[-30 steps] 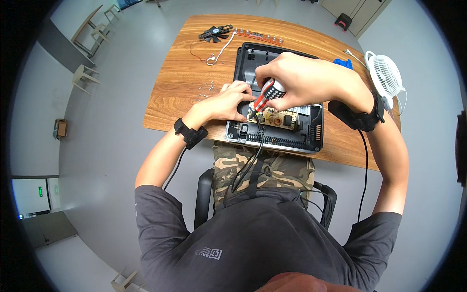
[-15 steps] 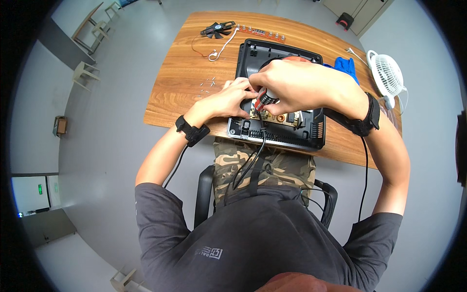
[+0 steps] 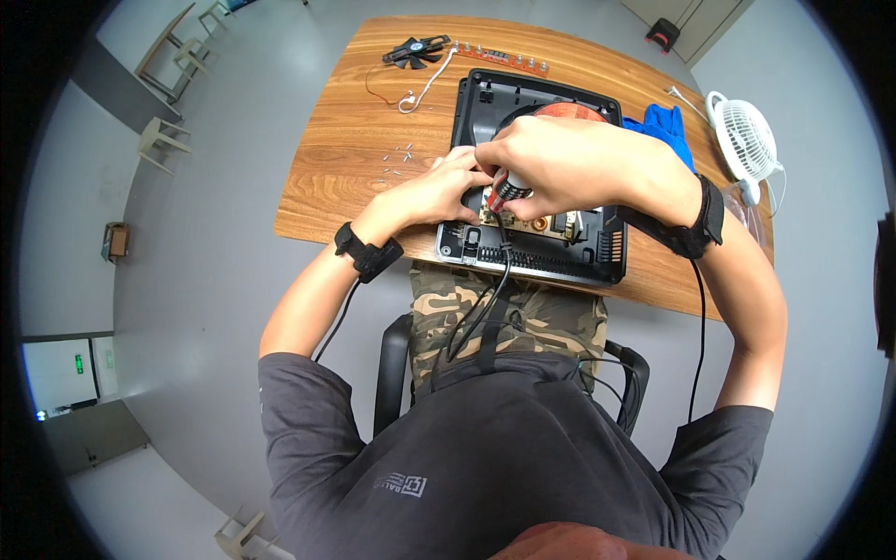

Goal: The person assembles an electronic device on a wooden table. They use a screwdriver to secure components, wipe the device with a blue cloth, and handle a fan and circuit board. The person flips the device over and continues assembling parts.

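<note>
My right hand (image 3: 541,168) is closed around a screwdriver (image 3: 510,187) with a red, black and white ribbed handle. It slants down to a tan circuit board (image 3: 543,227); my hands hide its tip. The board sits in the near part of an opened black appliance housing (image 3: 607,264), where a reddish round coil (image 3: 571,111) shows partly behind my right hand. At the board's left side rests my left hand (image 3: 446,189), thumb and forefinger apart, fingertips close to the screwdriver. A black power cord (image 3: 505,266) runs from the board over the housing's near edge to my lap.
Several small screws (image 3: 399,157) lie on the wooden table (image 3: 327,177) to the left. Farther back are a black cooling fan (image 3: 417,52) with wires and a red strip board (image 3: 504,60). A blue cloth (image 3: 666,131) and a white desk fan (image 3: 745,135) stand at right.
The view has shifted slightly, so the housing and table sit a little higher. Both hands stay at the board, and the right still grips the screwdriver.
</note>
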`<state>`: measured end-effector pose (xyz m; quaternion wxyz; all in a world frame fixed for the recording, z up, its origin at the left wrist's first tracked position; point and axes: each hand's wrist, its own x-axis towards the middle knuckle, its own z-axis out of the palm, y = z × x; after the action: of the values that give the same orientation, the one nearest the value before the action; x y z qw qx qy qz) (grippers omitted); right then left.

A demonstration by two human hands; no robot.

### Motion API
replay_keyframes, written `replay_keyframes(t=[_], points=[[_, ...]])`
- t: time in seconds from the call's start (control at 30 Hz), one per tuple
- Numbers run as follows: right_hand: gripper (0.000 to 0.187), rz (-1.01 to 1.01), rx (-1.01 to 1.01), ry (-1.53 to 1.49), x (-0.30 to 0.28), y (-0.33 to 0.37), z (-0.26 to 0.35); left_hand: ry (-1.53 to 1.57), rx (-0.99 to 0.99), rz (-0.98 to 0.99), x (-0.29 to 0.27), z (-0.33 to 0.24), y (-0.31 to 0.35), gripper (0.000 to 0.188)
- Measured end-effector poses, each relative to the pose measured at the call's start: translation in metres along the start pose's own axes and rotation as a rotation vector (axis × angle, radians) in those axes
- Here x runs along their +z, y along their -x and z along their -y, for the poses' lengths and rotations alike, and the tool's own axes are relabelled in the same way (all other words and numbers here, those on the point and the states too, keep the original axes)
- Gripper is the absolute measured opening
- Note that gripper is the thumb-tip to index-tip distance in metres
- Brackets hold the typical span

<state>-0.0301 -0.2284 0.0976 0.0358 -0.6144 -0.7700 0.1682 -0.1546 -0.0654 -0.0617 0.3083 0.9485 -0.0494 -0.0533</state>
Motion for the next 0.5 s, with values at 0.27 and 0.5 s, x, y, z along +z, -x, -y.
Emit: replay_keyframes(t=[0.27, 0.5], points=[[0.030, 0.039, 0.025, 0.009, -0.002, -0.002, 0.000, -0.086, 0.187, -0.121, 0.003, 0.003, 0.000, 0.068], [0.029, 0.047, 0.038, 0.006, -0.003, -0.003, 0.000, 0.054, -0.023, 0.053, -0.006, -0.006, -0.001, 0.073]])
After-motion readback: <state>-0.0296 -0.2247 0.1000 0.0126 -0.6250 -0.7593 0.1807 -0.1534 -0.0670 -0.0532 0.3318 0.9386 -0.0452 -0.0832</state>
